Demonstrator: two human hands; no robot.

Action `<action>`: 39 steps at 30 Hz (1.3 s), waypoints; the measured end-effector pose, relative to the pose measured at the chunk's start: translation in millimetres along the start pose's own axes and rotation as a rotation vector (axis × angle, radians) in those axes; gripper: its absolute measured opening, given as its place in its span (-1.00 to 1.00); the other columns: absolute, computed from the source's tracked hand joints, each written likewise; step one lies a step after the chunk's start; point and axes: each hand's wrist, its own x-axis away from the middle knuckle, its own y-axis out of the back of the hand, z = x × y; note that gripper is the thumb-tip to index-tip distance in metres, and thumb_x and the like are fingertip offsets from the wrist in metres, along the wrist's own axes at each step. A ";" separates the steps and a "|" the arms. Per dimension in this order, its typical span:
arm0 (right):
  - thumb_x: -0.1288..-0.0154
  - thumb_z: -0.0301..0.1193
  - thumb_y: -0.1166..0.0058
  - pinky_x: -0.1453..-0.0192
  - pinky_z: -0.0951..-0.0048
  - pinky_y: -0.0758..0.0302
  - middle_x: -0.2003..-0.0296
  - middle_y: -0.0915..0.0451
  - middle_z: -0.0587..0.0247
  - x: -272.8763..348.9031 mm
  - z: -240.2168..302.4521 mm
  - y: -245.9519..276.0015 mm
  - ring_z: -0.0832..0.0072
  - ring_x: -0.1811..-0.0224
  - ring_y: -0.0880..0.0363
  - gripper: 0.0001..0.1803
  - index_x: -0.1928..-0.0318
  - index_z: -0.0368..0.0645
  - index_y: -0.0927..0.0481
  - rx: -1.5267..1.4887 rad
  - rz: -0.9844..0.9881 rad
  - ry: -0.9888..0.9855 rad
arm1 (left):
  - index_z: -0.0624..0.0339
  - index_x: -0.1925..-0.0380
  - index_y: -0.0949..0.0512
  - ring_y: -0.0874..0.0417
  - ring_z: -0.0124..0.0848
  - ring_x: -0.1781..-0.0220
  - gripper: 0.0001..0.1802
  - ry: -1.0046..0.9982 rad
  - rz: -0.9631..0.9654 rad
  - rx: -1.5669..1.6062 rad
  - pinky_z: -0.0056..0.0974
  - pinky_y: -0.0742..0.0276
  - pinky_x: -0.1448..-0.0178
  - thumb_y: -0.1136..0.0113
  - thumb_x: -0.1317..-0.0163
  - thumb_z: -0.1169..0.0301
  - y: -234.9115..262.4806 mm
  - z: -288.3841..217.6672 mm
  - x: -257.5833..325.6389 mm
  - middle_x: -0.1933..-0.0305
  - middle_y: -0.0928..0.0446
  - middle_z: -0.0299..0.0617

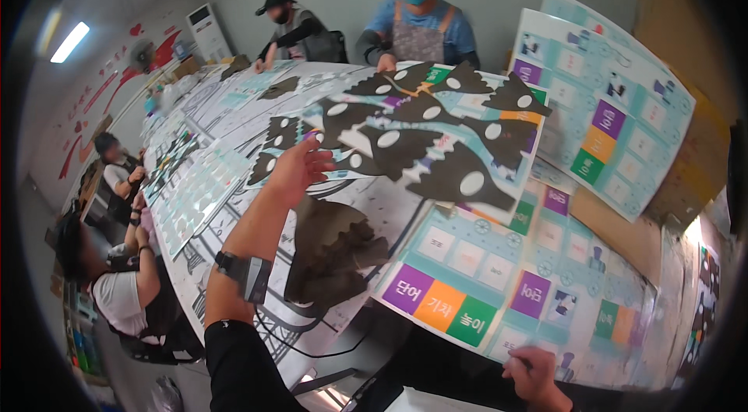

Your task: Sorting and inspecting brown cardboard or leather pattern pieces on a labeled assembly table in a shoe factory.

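My left hand (302, 169) reaches out over the table, fingers extended and apart, with nothing gripped in it. Just beyond its fingertips, jagged dark brown cut-out pieces with white ovals (471, 183) overlap on a pale printed sheet; some are blurred. Below my left wrist lies a crumpled dark brown piece of sheet material (331, 252). My right hand (534, 377) is low at the right, by the near edge of a printed card sheet (444, 307) with purple, orange and green blocks. Its fingers are curled in, and whatever they may hold is hidden.
Upright printed sheets (600, 116) lean against cardboard (678, 132) at the right. More printed sheets (199, 194) cover the table's left side. Several people sit around the table, one (425, 26) straight across and another (128, 287) at the left. A dark cable (312, 353) hangs near my left forearm.
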 end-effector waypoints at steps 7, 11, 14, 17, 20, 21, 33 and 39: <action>-0.57 -0.31 0.18 0.09 0.12 -0.68 -0.20 -0.47 -0.19 -53.5 -8.5 64.3 0.11 -0.04 -0.62 -0.36 -0.53 -0.15 -0.01 -0.826 -0.176 -0.280 | 0.27 0.04 -0.35 -0.72 0.11 0.07 -0.71 0.099 0.235 0.161 0.00 -0.67 0.13 -0.09 -0.36 0.34 -124.2 45.6 68.4 0.09 -0.57 0.06; -0.52 -0.42 0.21 0.13 0.25 -0.66 -0.02 -0.61 -0.12 -63.9 -4.9 131.0 0.25 0.15 -0.67 -0.56 -0.35 -0.21 -0.29 -0.880 -0.266 -0.329 | 0.20 0.05 -0.34 -0.72 0.10 0.08 -0.77 0.165 0.328 0.273 -0.01 -0.66 0.14 -0.02 -0.31 0.47 -200.5 74.5 113.9 0.08 -0.57 0.04; -0.45 -0.49 0.25 0.26 0.31 -0.62 0.11 -0.66 -0.05 -42.3 -23.1 165.5 0.32 0.31 -0.67 -0.61 -0.24 -0.25 -0.36 -0.819 -0.398 -0.383 | 0.10 -0.16 -0.33 -0.67 0.07 -0.02 -0.54 0.156 0.341 0.334 0.06 -0.60 0.04 -0.02 -0.32 0.17 -242.4 78.3 148.6 -0.03 -0.54 -0.02; -0.36 -0.52 0.21 0.41 0.41 -0.58 0.26 -0.69 -0.02 -16.2 -37.4 193.5 0.33 0.40 -0.69 -0.65 -0.12 -0.29 -0.42 -0.705 -0.523 -0.438 | 0.04 -0.17 -0.37 -0.63 0.04 -0.01 -0.42 0.229 0.054 0.469 0.12 -0.53 -0.01 0.01 -0.33 -0.10 -263.8 87.8 146.2 -0.14 -0.49 0.01; -0.32 -0.51 0.25 0.39 0.40 -0.62 0.26 -0.69 0.01 11.1 -68.8 205.5 0.37 0.35 -0.72 -0.63 -0.10 -0.33 -0.43 -0.441 -0.552 -0.390 | 0.01 -0.14 -0.44 -0.67 -0.11 0.21 -0.52 0.250 0.174 0.367 -0.13 -0.54 0.25 0.05 -0.39 -0.03 -245.8 128.1 110.2 0.00 -0.58 -0.05; -0.31 -0.51 0.26 0.39 0.40 -0.63 0.25 -0.69 0.02 18.5 -74.2 210.8 0.38 0.34 -0.73 -0.62 -0.09 -0.33 -0.44 -0.345 -0.556 -0.370 | 0.00 -0.12 -0.46 -0.67 -0.16 0.28 -0.56 0.252 0.161 0.281 -0.22 -0.53 0.34 0.08 -0.41 0.01 -241.3 150.4 98.3 0.05 -0.61 -0.06; -0.33 -0.54 0.29 0.42 0.47 -0.61 0.36 -0.67 0.11 169.3 -121.0 275.7 0.47 0.45 -0.68 -0.52 -0.21 -0.24 -0.49 -0.405 -0.791 -0.438 | 0.13 0.11 -0.63 -0.51 -0.35 0.50 -0.79 0.100 0.477 -0.274 -0.34 -0.41 0.48 -0.22 -0.33 0.30 -334.5 204.1 236.7 0.41 -0.50 -0.18; -0.28 -0.56 0.26 0.51 0.51 -0.55 0.37 -0.67 0.15 178.9 -107.0 277.0 0.50 0.54 -0.64 -0.47 -0.24 -0.26 -0.51 -0.416 -0.911 -0.503 | 0.40 -0.46 0.02 -0.72 -0.17 0.50 -0.27 0.337 0.715 -0.229 -0.37 -0.52 0.59 0.10 -0.27 0.57 -316.8 194.4 239.4 0.09 -0.63 0.08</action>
